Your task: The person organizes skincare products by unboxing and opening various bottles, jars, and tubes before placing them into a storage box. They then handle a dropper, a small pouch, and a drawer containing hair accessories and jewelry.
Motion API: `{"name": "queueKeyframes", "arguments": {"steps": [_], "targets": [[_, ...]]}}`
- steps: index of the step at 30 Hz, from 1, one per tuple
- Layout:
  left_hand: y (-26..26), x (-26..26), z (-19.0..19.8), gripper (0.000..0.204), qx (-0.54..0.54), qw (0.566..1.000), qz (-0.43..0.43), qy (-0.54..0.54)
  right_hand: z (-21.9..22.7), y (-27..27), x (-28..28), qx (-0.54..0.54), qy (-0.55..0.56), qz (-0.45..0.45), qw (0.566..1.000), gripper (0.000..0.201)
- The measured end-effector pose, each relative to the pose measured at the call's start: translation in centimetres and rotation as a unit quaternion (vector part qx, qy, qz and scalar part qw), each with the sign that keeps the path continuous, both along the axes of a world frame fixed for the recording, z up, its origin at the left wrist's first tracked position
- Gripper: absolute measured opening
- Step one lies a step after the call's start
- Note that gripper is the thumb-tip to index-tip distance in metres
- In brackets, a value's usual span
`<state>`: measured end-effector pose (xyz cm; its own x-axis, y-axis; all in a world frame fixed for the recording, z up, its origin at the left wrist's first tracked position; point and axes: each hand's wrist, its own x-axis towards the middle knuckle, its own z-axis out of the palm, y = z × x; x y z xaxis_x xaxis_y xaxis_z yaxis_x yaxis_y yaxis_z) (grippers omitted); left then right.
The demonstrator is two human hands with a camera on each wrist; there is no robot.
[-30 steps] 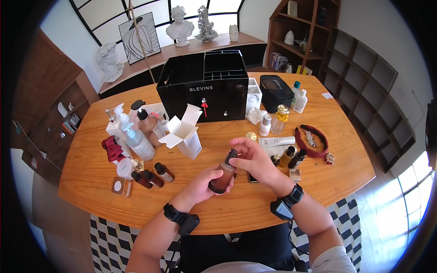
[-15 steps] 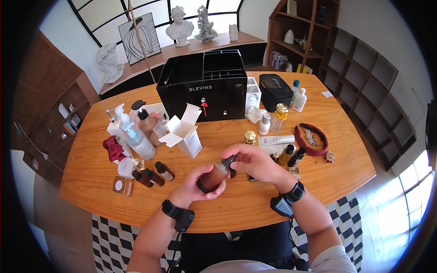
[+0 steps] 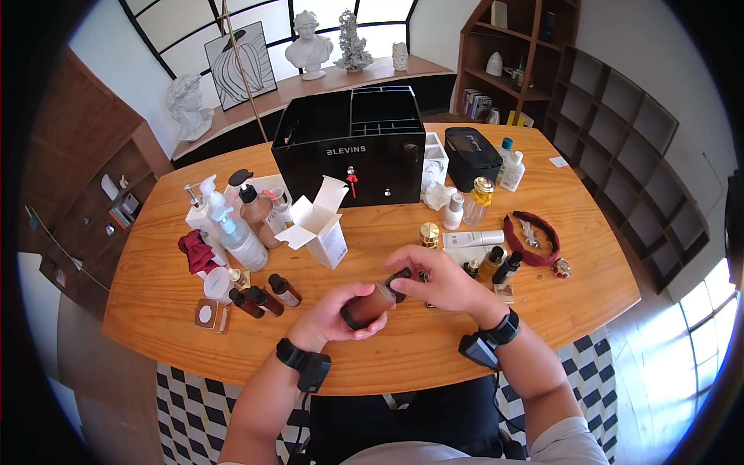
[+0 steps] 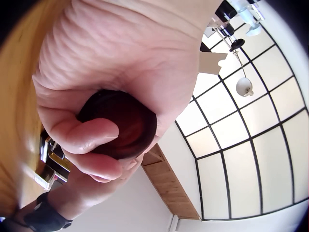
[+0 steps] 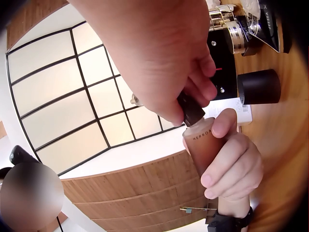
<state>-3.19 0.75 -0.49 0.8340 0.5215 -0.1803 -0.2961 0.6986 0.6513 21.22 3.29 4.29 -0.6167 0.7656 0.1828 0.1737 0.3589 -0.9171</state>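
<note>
A brown bottle (image 3: pixel 368 306) with a dark base lies tilted in my left hand (image 3: pixel 333 314), whose fingers curl round its body. In the left wrist view the dark round bottom of the bottle (image 4: pixel 128 128) faces the camera, and the left fingers wrap it. My right hand (image 3: pixel 442 280) pinches the black pump top (image 3: pixel 398 284) at the bottle's neck. From the right wrist view, the right hand (image 5: pixel 159 58) holds the dark top (image 5: pixel 191 110) at the glass neck, and lettering shows on the bottle (image 5: pixel 205 147).
A black organizer (image 3: pixel 356 167) stands at the back, with an open white box (image 3: pixel 322 229) before it. Pump bottles (image 3: pixel 244 240) and small brown bottles (image 3: pixel 284 290) stand left. To the right are a white tube (image 3: pixel 474 239), a red headband (image 3: pixel 552 240) and a black case (image 3: pixel 471 159).
From upright, the bottle has tilted over, its base toward the left. The right hand has shifted from beside the pump to pinching it from the right. The gold cap is more visible.
</note>
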Motion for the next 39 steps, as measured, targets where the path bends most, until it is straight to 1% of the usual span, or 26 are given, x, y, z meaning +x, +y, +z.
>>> {"name": "queueKeyframes", "arguments": {"steps": [2, 5, 8, 10, 11, 14, 17, 20, 23, 26, 29, 32, 34, 35, 37, 38, 39], "targets": [[-0.1, 0.3, -0.2, 0.053, 0.014, 1.0, 0.008, 0.019, 0.8, -0.3, -0.1, 0.013, -0.077, -0.03, 0.996, 0.033], [-0.2, 0.6, -0.4, 0.053, 0.023, 0.999, 0.021, 0.016, 0.6, -0.4, 0.1, 0.065, -0.077, -0.048, 0.994, 0.032], [-0.1, 0.6, -0.4, 0.053, 0.026, 0.999, 0.036, -0.016, -0.3, 0.3, 0.1, 0.061, 0.075, 0.011, 0.995, 0.03], [0.0, 0.5, -0.3, 0.054, 0.021, 0.998, 0.033, -0.039, -1.3, 1.1, 0.3, 0.041, 0.07, 0.053, 0.995, 0.03], [0.0, 0.5, -0.3, 0.054, 0.026, 0.999, 0.031, -0.029, -1.6, 1.3, 0.4, 0.03, 0.067, 0.073, 0.995, 0.031], [-0.1, 0.6, -0.2, 0.054, 0.031, 0.999, 0.029, -0.008, 0.0, 0.5, 0.4, -0.026, -0.073, 0.02, 0.997, 0.029], [0.0, 0.8, -0.6, 0.054, 0.023, 0.999, 0.033, -0.013, 1.2, -0.1, 0.4, 0.031, -0.01, 0.012, 0.999, 0.027], [0.0, 0.7, -0.4, 0.054, 0.028, 0.999, 0.032, -0.017, 0.1, 0.8, 0.8, 0.02, -0.046, 0.048, 0.998, 0.026], [0.0, 0.6, -0.4, 0.054, 0.029, 0.999, 0.035, -0.001, 0.3, 1.1, 1.0, 0.006, -0.099, 0.047, 0.994, 0.026], [0.0, 0.6, -0.6, 0.056, 0.03, 0.999, 0.036, 0.0, 0.2, 0.4, 0.5, -0.019, 0.044, 0.06, 0.997, 0.033], [0.0, 0.6, -0.3, 0.057, 0.041, 0.999, 0.023, 0.009, -1.2, 1.5, 0.8, -0.033, -0.09, 0.059, 0.994, 0.036], [0.0, 0.7, -0.4, 0.055, 0.035, 0.999, 0.016, -0.001, 0.2, 0.3, 0.4, -0.017, 0.021, 0.057, 0.998, 0.033], [0.1, 0.6, -0.6, 0.051, 0.017, 0.999, 0.012, -0.025, -0.1, 0.3, 0.4, -0.072, 0.064, 0.103, 0.99, 0.029], [0.1, 0.5, -0.5, 0.049, 0.015, 1.0, 0.007, -0.02, -0.3, 0.4, 0.3, -0.099, 0.085, 0.127, 0.983, 0.027], [0.1, 0.4, -0.2, 0.047, 0.012, 1.0, -0.002, -0.009, -0.8, 0.8, 0.5, -0.087, 0.013, 0.096, 0.991, 0.028], [0.0, 0.5, -0.3, 0.046, 0.03, 0.999, 0.016, 0.003, -0.9, 0.9, 0.5, -0.081, -0.023, 0.081, 0.993, 0.028], [-0.2, 0.7, -0.3, 0.046, 0.049, 0.998, 0.035, 0.014, -0.2, 0.8, 0.3, -0.072, -0.086, 0.055, 0.992, 0.029]]}}
